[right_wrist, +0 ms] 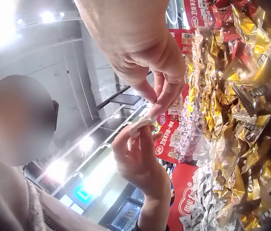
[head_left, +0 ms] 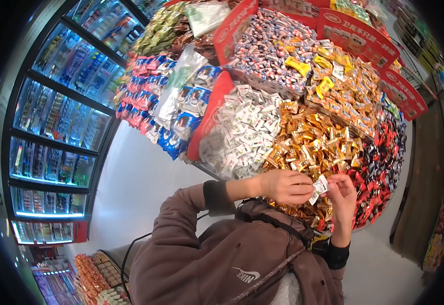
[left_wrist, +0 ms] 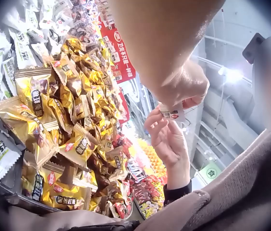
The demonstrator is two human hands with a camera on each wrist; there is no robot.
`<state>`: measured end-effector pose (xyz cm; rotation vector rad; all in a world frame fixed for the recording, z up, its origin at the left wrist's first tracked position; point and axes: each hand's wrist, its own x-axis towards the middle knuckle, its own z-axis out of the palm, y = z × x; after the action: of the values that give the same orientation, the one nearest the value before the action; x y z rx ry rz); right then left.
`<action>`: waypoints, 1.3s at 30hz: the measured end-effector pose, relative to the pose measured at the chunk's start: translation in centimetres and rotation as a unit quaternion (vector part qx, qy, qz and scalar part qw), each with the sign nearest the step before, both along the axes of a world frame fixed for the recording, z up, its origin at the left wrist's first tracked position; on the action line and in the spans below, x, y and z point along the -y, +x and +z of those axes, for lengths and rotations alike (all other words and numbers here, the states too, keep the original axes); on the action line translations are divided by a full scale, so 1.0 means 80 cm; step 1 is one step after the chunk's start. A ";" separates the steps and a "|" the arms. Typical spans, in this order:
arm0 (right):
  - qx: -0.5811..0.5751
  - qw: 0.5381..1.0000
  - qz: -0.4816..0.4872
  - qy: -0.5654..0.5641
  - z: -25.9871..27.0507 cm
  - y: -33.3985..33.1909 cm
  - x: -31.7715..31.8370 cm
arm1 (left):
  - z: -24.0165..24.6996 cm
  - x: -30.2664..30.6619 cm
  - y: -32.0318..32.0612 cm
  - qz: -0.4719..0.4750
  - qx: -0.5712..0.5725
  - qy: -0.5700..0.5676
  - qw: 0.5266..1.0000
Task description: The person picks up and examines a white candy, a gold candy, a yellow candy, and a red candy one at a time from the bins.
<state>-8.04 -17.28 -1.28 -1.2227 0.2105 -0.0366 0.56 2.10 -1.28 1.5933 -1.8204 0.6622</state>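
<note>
Over the gold-wrapped candies (head_left: 313, 147), both hands meet at one small white-wrapped candy (head_left: 319, 189). My left hand (head_left: 285, 187) pinches one end of the wrapper, its fingers curled inward. On the other side, my right hand (head_left: 343, 197) grips the opposite end between thumb and fingertips. The right wrist view shows the white wrapper (right_wrist: 142, 124) stretched between the fingertips of the two hands. Dark print and a small red mark show on the candy (left_wrist: 173, 113) in the left wrist view.
White-wrapped candies (head_left: 247, 127) lie left of the gold ones, red-wrapped candies (head_left: 379, 178) to the right. Red sign boards (head_left: 356, 38) divide the bins behind. Blue bags (head_left: 186, 122) and a clear plastic bag (head_left: 178, 84) lie farther left. Drink coolers (head_left: 61, 122) line the left wall.
</note>
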 end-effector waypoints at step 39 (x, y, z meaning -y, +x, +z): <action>-0.035 0.997 0.047 -0.057 -0.023 0.000 0.030 | -0.047 -0.105 0.201 0.480 -0.122 0.121 0.860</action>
<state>-8.08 -19.69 -3.15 -1.3482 0.2145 0.0766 16.66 10.51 -5.03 2.6259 -0.8452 0.5959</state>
